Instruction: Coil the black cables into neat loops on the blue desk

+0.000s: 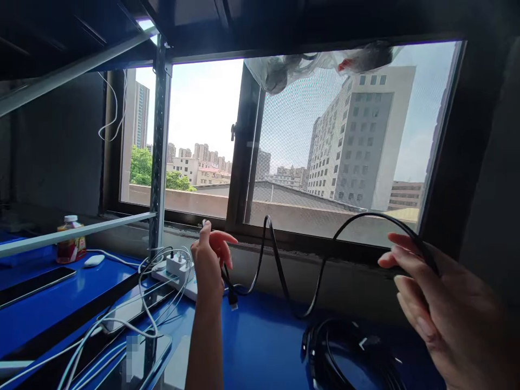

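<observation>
A black cable (277, 257) stretches in loose waves between my two hands. My left hand (209, 260), at the centre below the window, is closed round one end of it, the fingers curled and partly hidden. Just below that hand dangles a USB plug (233, 300) with a metal tip. On the right, my right hand (430, 303) grips the other stretch of cable, which arches up and passes between thumb and fingers. Beneath the cable, a coil of black cable (353, 352) lies on the blue tabletop (260, 341).
To the left, a white power strip (179, 276) carries chargers and tangled white cables (122, 325). Several phones and tablets lie there, among them a dark phone (36, 284). Further left stands a bottle (71, 241). A metal shelf post (159, 146) rises before the window (235, 162).
</observation>
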Available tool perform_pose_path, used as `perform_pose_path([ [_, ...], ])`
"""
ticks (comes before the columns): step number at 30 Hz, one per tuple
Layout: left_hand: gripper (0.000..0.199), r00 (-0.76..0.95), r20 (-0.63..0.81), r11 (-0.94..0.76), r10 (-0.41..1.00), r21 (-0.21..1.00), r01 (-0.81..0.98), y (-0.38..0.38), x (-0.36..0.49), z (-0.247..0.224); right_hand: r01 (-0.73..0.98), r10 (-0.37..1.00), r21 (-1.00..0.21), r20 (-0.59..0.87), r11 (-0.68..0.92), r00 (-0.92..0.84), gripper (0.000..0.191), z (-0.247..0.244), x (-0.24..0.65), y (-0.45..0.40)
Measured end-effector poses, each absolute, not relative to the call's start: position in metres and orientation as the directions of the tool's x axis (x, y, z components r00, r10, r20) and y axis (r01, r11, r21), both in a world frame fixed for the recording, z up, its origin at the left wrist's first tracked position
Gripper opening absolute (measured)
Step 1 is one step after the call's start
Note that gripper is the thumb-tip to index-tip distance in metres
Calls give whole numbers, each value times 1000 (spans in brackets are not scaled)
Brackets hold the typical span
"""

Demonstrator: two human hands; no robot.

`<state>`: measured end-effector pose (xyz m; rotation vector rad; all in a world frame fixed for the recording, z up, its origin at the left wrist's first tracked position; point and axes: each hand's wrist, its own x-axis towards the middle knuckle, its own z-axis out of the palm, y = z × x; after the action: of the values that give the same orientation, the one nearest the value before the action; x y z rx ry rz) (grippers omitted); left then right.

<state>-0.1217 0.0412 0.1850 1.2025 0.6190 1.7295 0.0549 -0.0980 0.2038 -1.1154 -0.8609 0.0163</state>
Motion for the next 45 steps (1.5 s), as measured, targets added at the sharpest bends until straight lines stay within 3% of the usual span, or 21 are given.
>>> perform_pose_path([
  [4, 54, -32, 402, -376, 915, 822, -428, 53, -115, 181, 464, 473, -802, 597, 377, 648, 50, 200, 64, -91],
  [10, 54, 3, 408, -376, 913, 843, -384, 47, -97, 181, 658, 413, -717, 684, 229, 601, 49, 194, 69, -79],
  [18, 45, 59, 384, -355, 921, 893, -278, 31, -95, 192, 390, 447, -794, 592, 467, 671, 60, 194, 63, -62],
  [23, 45, 309, 299, -277, 903, 954, -115, 36, -92, 187, 458, 560, -735, 678, 500, 476, 54, 192, 55, -61],
  [27, 53, 475, 317, -263, 821, 948, -178, 36, -80, 186, 496, 628, -729, 673, 472, 392, 54, 189, 48, -60],
  [33, 62, 441, 344, -263, 829, 936, -236, 30, -62, 185, 481, 837, -818, 479, 316, 265, 51, 181, 38, -53],
  [39, 64, 409, 319, -247, 855, 944, -220, 29, -58, 182, 426, 868, -863, 411, 272, 278, 53, 182, 34, -48],
  [45, 58, 366, 323, -259, 873, 942, -214, 27, -57, 185, 440, 842, -865, 413, 243, 347, 36, 188, 34, -51],
])
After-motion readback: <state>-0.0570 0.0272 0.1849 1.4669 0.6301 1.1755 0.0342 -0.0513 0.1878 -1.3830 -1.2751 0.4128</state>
